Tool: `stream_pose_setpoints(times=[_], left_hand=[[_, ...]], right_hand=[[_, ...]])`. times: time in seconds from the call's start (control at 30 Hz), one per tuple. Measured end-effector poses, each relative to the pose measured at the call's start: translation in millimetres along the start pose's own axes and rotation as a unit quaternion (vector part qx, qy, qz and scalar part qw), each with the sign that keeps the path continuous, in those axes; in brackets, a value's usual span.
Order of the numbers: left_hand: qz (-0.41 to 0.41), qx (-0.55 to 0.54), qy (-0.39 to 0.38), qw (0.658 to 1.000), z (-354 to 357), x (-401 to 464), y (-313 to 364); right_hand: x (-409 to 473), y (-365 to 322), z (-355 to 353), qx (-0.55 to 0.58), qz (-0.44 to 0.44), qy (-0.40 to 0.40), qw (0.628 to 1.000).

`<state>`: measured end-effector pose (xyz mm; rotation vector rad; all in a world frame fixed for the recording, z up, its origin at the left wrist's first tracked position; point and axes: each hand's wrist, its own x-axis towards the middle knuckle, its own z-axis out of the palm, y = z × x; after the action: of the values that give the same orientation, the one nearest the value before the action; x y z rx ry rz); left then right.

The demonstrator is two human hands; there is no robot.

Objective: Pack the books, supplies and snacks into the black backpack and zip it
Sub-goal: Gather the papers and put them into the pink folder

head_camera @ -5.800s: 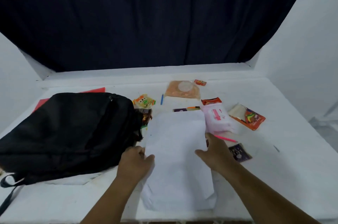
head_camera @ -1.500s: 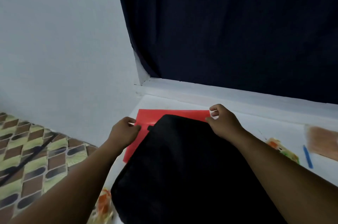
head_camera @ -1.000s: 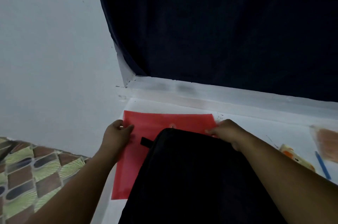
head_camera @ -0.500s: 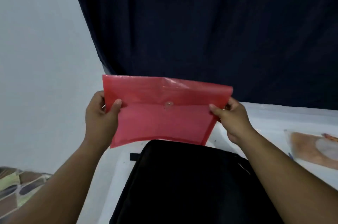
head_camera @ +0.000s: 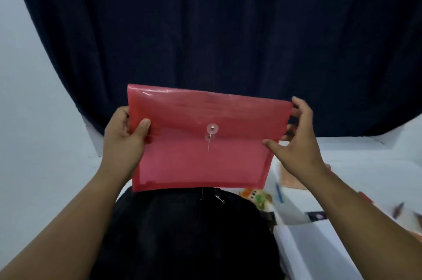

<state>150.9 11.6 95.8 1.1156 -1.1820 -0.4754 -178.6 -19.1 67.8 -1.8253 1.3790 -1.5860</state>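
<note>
A red plastic document folder (head_camera: pixel 201 154) with a string-and-button clasp hangs in the air above the black backpack (head_camera: pixel 189 234), which lies flat on the white table. My left hand (head_camera: pixel 124 135) grips the folder's left edge, thumb on its front. My right hand (head_camera: pixel 294 135) sits at the folder's right edge with fingers spread, thumb against the front and fingers behind it. A white book or paper stack (head_camera: pixel 306 241) lies right of the backpack. A small orange-green snack packet (head_camera: pixel 257 196) lies beside the backpack's top.
A blue pen (head_camera: pixel 279 193), an orange packet (head_camera: pixel 291 179) and further small items lie on the white table (head_camera: pixel 370 165) to the right. A dark curtain (head_camera: pixel 217 28) hangs behind. White walls close in on both sides.
The red folder came out from under the backpack and rose off the table. Since half a second ago it has moved right and nearer, and my right hand's fingers have spread.
</note>
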Motion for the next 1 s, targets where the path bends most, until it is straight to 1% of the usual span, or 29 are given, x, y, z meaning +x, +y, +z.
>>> stream_pose_setpoints(times=[0.07,0.17,0.27,0.33,0.4,0.47,0.53,0.6,0.63,0.7,0.77,0.8,0.83,0.9,0.93,1.0], left_hand=[[-0.025,-0.043,0.01,0.999,29,-18,13],[-0.09,-0.115,0.036,0.989,77,-58,23],[-0.166,-0.152,0.058,0.972,124,-107,23],[-0.196,-0.154,0.062,0.966,150,-140,22],[-0.204,-0.145,0.056,0.967,169,-169,23],[-0.212,-0.135,0.038,0.967,183,-192,24],[-0.217,-0.116,0.007,0.969,194,-209,24],[-0.209,-0.074,-0.034,0.974,202,-221,25],[-0.201,-0.052,-0.051,0.977,207,-225,27],[-0.179,-0.008,-0.074,0.981,215,-227,30],[-0.146,0.023,-0.094,0.984,223,-223,38],[-0.129,0.03,-0.102,0.986,226,-219,43],[-0.112,0.034,-0.107,0.987,229,-215,47],[-0.07,0.049,-0.109,0.99,233,-207,58],[-0.049,0.06,-0.11,0.991,233,-203,64],[-0.014,0.088,-0.125,0.988,230,-197,73]], right_hand=[[-7,6,-40,-0.01,-0.002,0.005,1.0],[-23,24,-96,-0.006,0.045,0.016,0.999],[-45,48,-147,-0.005,0.086,-0.012,0.996],[-62,66,-177,0.007,0.121,-0.028,0.992],[-79,86,-204,0.029,0.165,-0.032,0.985],[-98,106,-226,0.031,0.201,-0.04,0.978],[-117,125,-243,0.011,0.206,-0.042,0.978],[-131,135,-257,-0.023,0.181,-0.025,0.983],[-136,137,-262,-0.047,0.154,-0.018,0.987],[-140,138,-270,-0.141,0.071,-0.041,0.987],[-141,133,-271,-0.26,0.009,-0.094,0.961],[-141,130,-270,-0.296,-0.013,-0.115,0.948],[-140,126,-269,-0.301,-0.034,-0.126,0.944],[-137,118,-269,-0.236,-0.05,-0.123,0.963],[-137,113,-270,-0.19,-0.041,-0.111,0.975],[-136,101,-271,-0.153,-0.02,-0.074,0.985]])
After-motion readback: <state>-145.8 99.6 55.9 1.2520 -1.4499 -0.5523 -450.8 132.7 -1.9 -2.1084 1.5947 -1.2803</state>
